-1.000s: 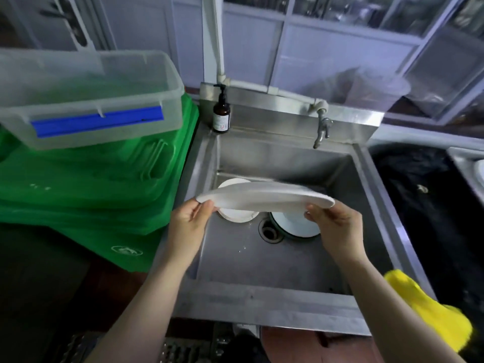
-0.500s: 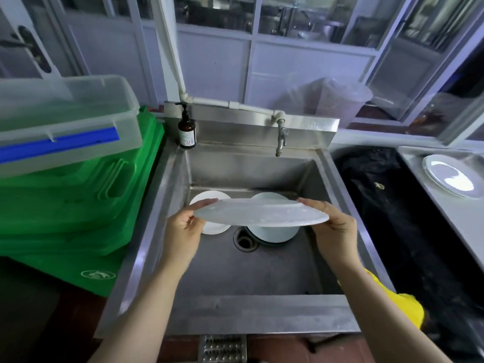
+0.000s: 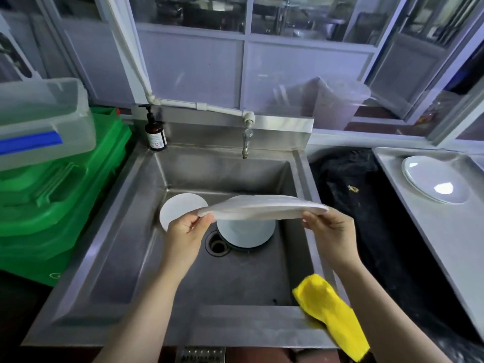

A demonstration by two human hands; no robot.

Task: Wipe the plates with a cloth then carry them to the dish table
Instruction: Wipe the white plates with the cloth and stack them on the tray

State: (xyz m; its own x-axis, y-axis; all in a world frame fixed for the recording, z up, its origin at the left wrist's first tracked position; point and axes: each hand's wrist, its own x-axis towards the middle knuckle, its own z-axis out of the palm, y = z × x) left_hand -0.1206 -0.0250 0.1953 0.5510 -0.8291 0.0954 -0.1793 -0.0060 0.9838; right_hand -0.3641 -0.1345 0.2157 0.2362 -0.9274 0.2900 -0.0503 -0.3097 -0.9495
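I hold one white plate (image 3: 262,209) level above the steel sink (image 3: 262,323), seen nearly edge-on. It is a thin, shallow disc with a smooth matte underside and a slightly raised rim. My left hand (image 3: 187,233) pinches its left edge, thumb on top, fingers curled beneath. My right hand (image 3: 331,231) grips the right edge the same way, fingers closed on the rim.

Below the held plate, between my hands, a second white plate (image 3: 246,234) lies flat on the basin floor, just beside the round drain (image 3: 218,244). Just beyond my left hand, a smaller white plate (image 3: 178,208) lies flat in the basin, partly hidden by my fingers.

Near my right forearm, a bright yellow cloth (image 3: 332,315) with a soft, fuzzy nap drapes over the front right corner of the sink. Well to the right of my right hand, a glossy white plate (image 3: 434,179) rests on the grey dish table (image 3: 429,231).
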